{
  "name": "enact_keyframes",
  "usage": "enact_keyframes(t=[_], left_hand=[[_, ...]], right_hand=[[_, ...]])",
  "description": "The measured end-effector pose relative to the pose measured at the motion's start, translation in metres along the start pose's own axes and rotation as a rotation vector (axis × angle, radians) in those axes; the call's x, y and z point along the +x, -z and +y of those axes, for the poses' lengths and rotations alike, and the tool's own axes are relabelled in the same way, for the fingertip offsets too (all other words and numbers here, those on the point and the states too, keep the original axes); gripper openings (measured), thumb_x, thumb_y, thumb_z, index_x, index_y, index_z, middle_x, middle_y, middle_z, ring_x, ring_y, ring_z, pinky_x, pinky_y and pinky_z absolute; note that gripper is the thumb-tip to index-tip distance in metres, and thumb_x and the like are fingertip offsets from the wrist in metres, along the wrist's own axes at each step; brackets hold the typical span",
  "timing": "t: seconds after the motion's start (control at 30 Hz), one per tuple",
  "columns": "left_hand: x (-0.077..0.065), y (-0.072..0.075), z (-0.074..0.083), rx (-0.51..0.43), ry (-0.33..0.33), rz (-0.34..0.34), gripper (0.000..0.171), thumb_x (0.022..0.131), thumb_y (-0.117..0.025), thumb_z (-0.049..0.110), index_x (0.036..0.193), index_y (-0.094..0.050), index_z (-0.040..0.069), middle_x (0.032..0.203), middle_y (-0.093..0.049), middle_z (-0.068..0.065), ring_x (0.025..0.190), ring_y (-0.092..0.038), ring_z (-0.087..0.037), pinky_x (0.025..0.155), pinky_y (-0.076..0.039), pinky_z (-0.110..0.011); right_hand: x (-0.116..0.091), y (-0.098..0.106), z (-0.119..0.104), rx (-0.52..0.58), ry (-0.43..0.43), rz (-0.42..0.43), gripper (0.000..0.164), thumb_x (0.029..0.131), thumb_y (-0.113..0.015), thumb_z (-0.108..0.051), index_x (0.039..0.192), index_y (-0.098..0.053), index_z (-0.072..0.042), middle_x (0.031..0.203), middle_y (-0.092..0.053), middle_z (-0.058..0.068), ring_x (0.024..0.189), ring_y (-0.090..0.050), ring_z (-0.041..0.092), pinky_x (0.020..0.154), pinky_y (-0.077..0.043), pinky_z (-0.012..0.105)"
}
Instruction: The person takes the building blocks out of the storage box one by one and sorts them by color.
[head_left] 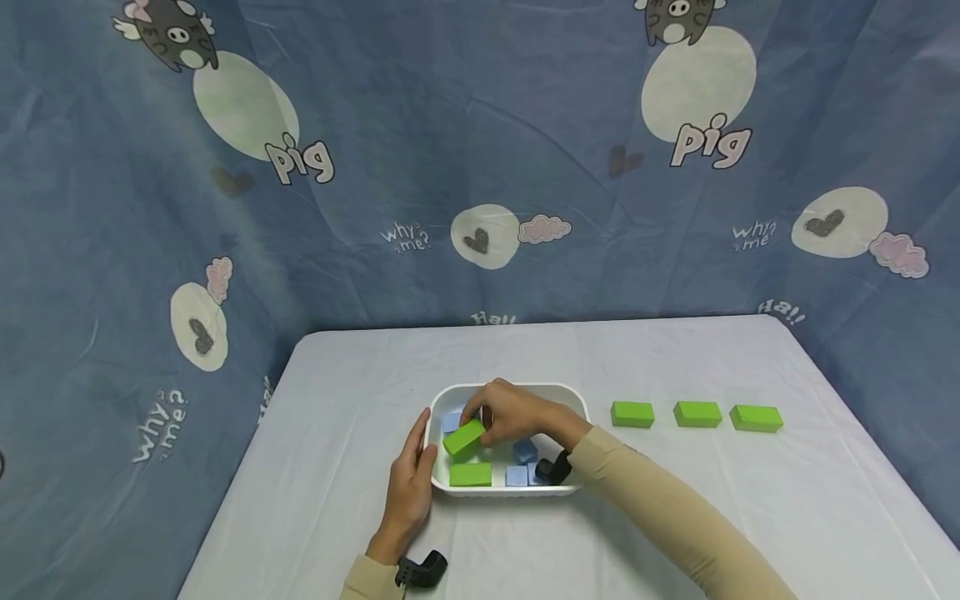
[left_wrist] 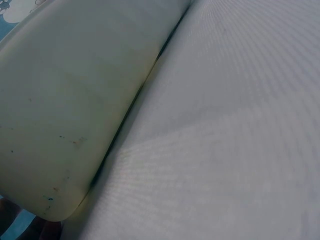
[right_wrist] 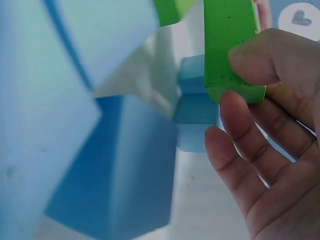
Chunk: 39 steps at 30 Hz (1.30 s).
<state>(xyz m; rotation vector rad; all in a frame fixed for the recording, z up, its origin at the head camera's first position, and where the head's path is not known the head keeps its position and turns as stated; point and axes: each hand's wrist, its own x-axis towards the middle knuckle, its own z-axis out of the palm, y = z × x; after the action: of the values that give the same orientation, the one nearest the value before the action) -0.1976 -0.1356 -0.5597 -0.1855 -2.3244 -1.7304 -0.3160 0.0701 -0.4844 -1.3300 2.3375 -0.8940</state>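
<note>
In the head view my right hand (head_left: 517,414) reaches over a white tray (head_left: 507,492) and pinches a green block (head_left: 462,439) between thumb and fingers. The right wrist view shows this block (right_wrist: 230,45) upright, thumb on its face. My left hand (head_left: 408,492) lies along the tray's left end with fingers fairly straight against the wall. Another green block (head_left: 470,475) lies at the tray's near left. Blue blocks sit around it: one (head_left: 452,422) at the back left, one (head_left: 526,452) right of centre, and one (head_left: 517,476) by the near wall.
To the right of the tray, three green blocks stand in a row: the left one (head_left: 632,414), the middle one (head_left: 697,414) and the right one (head_left: 757,418). A white cloth (head_left: 315,417) covers the table. Behind it hangs a blue patterned curtain (head_left: 420,150).
</note>
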Motion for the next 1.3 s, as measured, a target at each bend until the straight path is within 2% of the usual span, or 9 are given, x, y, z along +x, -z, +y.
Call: enact_keyframes(t=[0.3, 0.47, 0.63, 0.77, 0.93, 1.3], left_hand=[[0.0, 0.001, 0.0, 0.026, -0.006, 0.004, 0.053, 0.108, -0.045, 0.007, 0.16, -0.034, 0.011, 0.162, -0.035, -0.008, 0.147, -0.031, -0.024, 0.113, -0.024, -0.011], [0.0, 0.0, 0.0, 0.03, 0.013, 0.005, 0.053, 0.109, -0.044, 0.008, 0.16, -0.033, 0.011, 0.162, -0.035, -0.007, 0.148, -0.031, -0.022, 0.113, -0.024, -0.01], [0.0, 0.0, 0.001, 0.03, 0.038, 0.0, 0.053, 0.109, -0.043, 0.008, 0.161, -0.032, 0.012, 0.163, -0.033, -0.006, 0.149, -0.029, -0.022, 0.114, -0.022, -0.01], [0.0, -0.001, 0.002, 0.014, 0.034, -0.003, 0.052, 0.11, -0.042, 0.01, 0.161, -0.031, 0.011, 0.164, -0.031, -0.006, 0.15, -0.027, -0.021, 0.114, -0.021, -0.011], [0.001, -0.001, 0.0, -0.002, 0.019, -0.008, 0.052, 0.11, -0.042, 0.008, 0.161, -0.031, 0.011, 0.164, -0.031, -0.007, 0.15, -0.026, -0.021, 0.115, -0.022, -0.011], [0.0, -0.002, -0.002, -0.009, 0.018, -0.012, 0.051, 0.11, -0.042, 0.011, 0.161, -0.031, 0.012, 0.164, -0.031, -0.007, 0.15, -0.026, -0.021, 0.114, -0.022, -0.011]], right_hand=[[-0.015, 0.017, -0.002, 0.049, 0.007, 0.049, 0.034, 0.079, -0.08, 0.001, 0.11, -0.078, -0.012, 0.1, -0.074, -0.008, 0.072, -0.064, 0.01, 0.065, -0.057, 0.024], [-0.03, 0.031, 0.004, 0.08, -0.042, 0.107, 0.034, 0.078, -0.079, 0.0, 0.11, -0.078, -0.012, 0.1, -0.073, -0.009, 0.073, -0.064, 0.011, 0.067, -0.057, 0.027], [-0.051, 0.047, 0.011, 0.158, -0.146, 0.187, 0.035, 0.078, -0.077, 0.0, 0.11, -0.078, -0.014, 0.1, -0.072, -0.007, 0.076, -0.064, 0.016, 0.069, -0.057, 0.031], [-0.071, 0.063, 0.014, 0.195, -0.186, 0.243, 0.035, 0.079, -0.076, 0.001, 0.112, -0.077, -0.013, 0.103, -0.072, -0.002, 0.078, -0.064, 0.02, 0.069, -0.058, 0.034], [-0.096, 0.08, 0.019, 0.193, -0.239, 0.291, 0.037, 0.079, -0.075, 0.001, 0.114, -0.076, -0.012, 0.105, -0.071, 0.003, 0.08, -0.064, 0.022, 0.07, -0.059, 0.036], [-0.155, 0.102, 0.041, 0.211, -0.343, 0.357, 0.037, 0.08, -0.073, 0.003, 0.116, -0.074, -0.007, 0.099, -0.07, 0.012, 0.08, -0.065, 0.025, 0.07, -0.059, 0.034]])
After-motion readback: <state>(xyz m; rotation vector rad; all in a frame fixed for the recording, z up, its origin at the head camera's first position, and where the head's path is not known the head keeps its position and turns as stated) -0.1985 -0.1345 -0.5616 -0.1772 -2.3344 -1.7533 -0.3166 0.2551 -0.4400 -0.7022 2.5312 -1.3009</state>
